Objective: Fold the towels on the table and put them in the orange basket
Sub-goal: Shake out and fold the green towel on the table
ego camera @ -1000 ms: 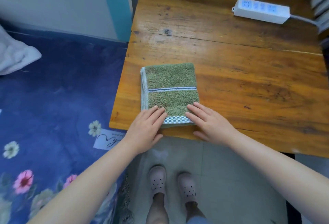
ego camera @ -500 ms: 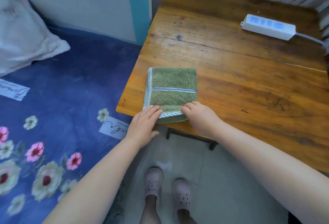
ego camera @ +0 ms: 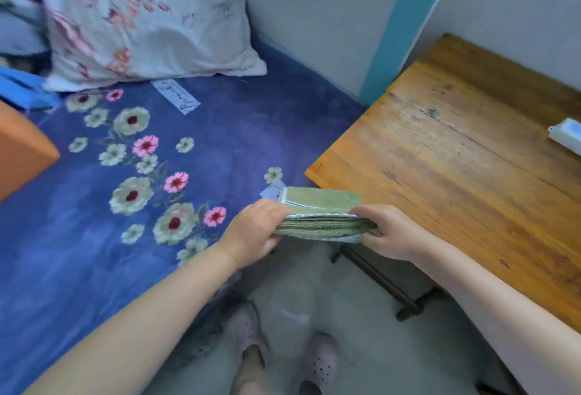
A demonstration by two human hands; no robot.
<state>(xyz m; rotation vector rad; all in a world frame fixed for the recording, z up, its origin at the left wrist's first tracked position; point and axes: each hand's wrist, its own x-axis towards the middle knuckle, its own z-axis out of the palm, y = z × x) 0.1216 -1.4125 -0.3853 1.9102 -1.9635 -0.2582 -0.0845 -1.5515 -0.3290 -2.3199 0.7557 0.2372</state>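
Head view showed a thick, folded green terry towel (ego camera: 317, 206) with stacked layered edges. Left hand (ego camera: 256, 231) and right hand (ego camera: 388, 231) gripped its opposite ends, off the wooden table (ego camera: 456, 174).

Folded green terry towel (ego camera: 320, 212) with pale blue-white trim: flat, multi-layered stack, off table, held level between my two hands just past wooden table (ego camera: 456, 174) corner. Orange rectangular basket (ego camera: 22, 152): one corner visible at far left, resting on blue floral bedspread, well apart from towel.
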